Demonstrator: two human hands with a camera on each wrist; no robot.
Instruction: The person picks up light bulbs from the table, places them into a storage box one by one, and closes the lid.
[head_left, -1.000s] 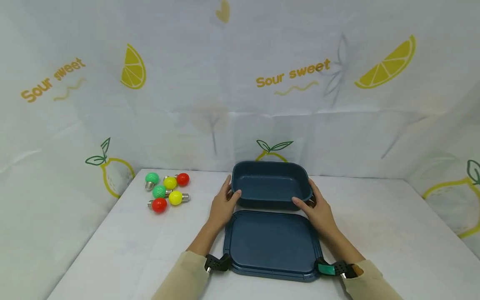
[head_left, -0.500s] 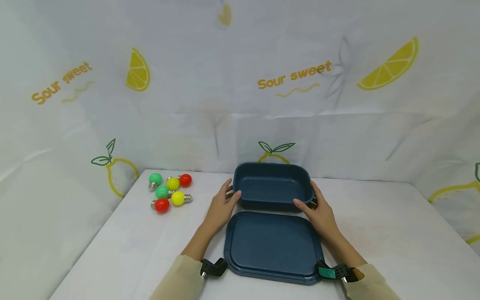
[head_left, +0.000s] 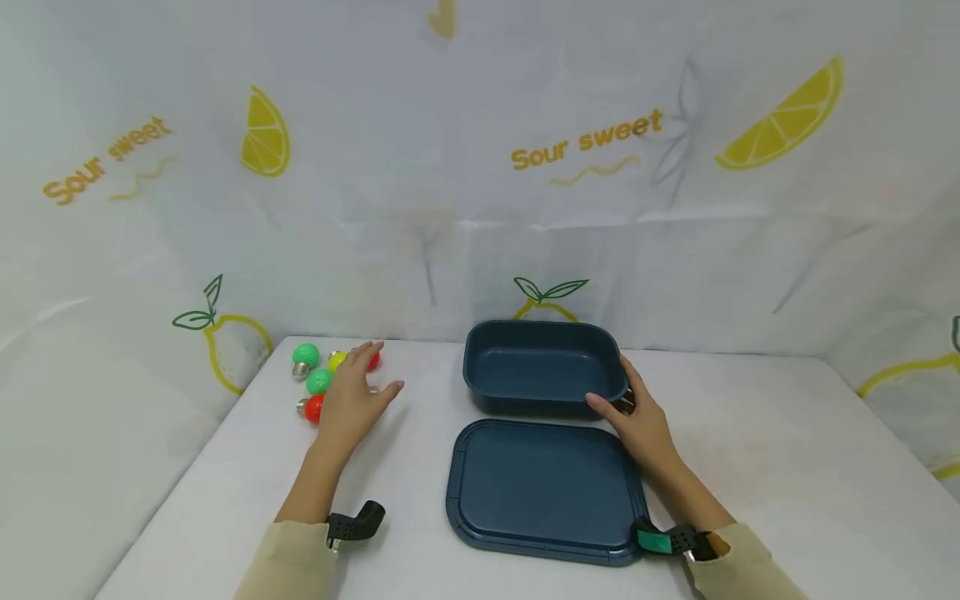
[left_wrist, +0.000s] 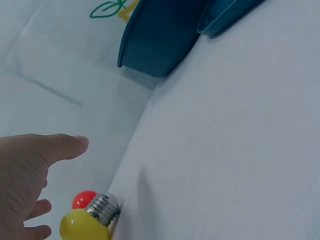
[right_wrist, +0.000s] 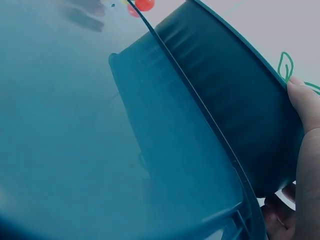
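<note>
My left hand (head_left: pixel 348 408) reaches over a cluster of coloured light bulbs, thumb spread wide from the fingers, holding nothing. Near it lie a red bulb (head_left: pixel 313 409), green bulbs (head_left: pixel 318 382) and a yellow bulb (head_left: pixel 337 361); the hand hides part of the group. In the left wrist view, a yellow bulb (left_wrist: pixel 84 227) with a metal screw base sits just below the fingers. My right hand (head_left: pixel 641 427) grips the right end of a dark blue plastic box (head_left: pixel 543 409), thumb at the rim and fingers round the outside. The box has nothing in it.
A matching dark blue lid (head_left: pixel 547 492) lies flat on the white table (head_left: pixel 405 517), just in front of the box. Behind the table hangs a white cloth (head_left: pixel 360 267) printed with lemons.
My left hand has let go of the box's left end and moved left to the bulbs. The right hand stays at the box, which has hardly moved.
</note>
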